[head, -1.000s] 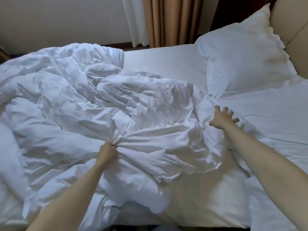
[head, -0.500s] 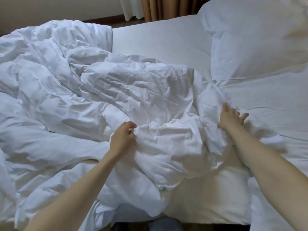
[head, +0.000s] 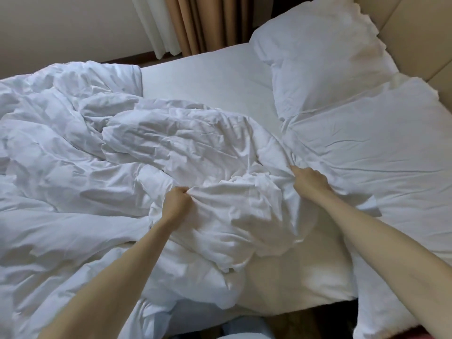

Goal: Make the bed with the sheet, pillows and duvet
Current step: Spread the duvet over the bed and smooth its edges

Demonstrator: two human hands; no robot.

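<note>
Both hands clutch the crumpled duvet (head: 171,148): left hand (head: 176,201) fisted on a fold, right hand (head: 308,180) gripping its edge. Two pillows (head: 325,57) lie beyond the right hand, bare sheet (head: 208,77) between.

Two white pillows (head: 318,62) (head: 371,148) are counted at two o'clock, one crumpled duvet (head: 73,172) at nine, one bare sheet (head: 208,81) at twelve, and two curtains (head: 195,23) (head: 151,23).

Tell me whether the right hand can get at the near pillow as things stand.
Probably yes: the right hand grips the duvet right at the near pillow edge, nothing between them, though it must let go first.
</note>
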